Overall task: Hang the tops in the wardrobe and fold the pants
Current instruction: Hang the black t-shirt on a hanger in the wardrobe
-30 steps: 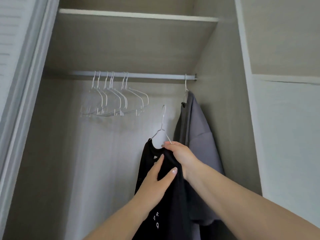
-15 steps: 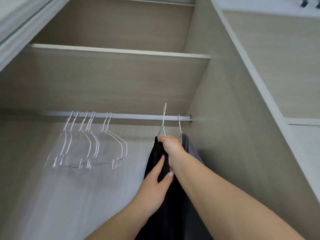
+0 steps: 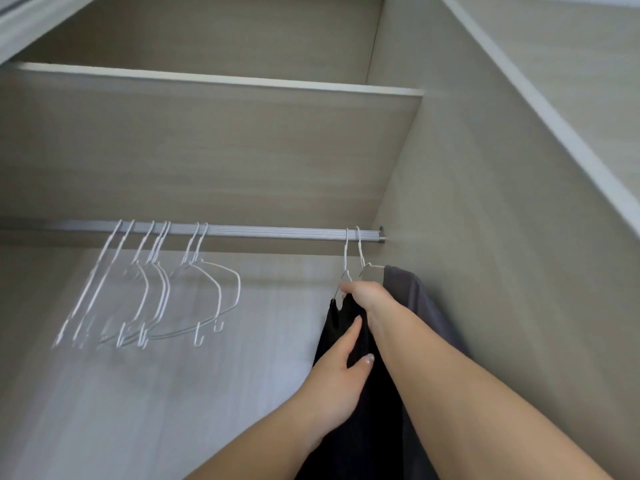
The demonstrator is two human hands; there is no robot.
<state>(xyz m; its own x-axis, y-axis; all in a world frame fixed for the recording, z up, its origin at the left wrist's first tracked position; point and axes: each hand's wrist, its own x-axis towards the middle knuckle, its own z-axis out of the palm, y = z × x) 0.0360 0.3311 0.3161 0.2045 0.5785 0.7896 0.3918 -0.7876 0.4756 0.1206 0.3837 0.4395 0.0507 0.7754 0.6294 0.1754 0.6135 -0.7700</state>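
A black top (image 3: 349, 427) hangs on a white wire hanger (image 3: 345, 258) whose hook sits over the wardrobe rail (image 3: 263, 231) near its right end. My right hand (image 3: 367, 294) grips the hanger's neck and the top's collar. My left hand (image 3: 341, 372) holds the black fabric just below, thumb on the front. A grey top (image 3: 415, 299) hangs on a second hanger (image 3: 361, 251) right beside it, against the wardrobe's right wall.
Several bare white wire hangers (image 3: 156, 289) hang bunched on the left half of the rail. A shelf (image 3: 221, 81) spans the wardrobe above the rail. The right side wall (image 3: 485, 254) stands close to the hung tops.
My right hand lifted the hanger with the black top up and to the right, and its hook now rests over the rail beside the grey top. The camera tilted upward.
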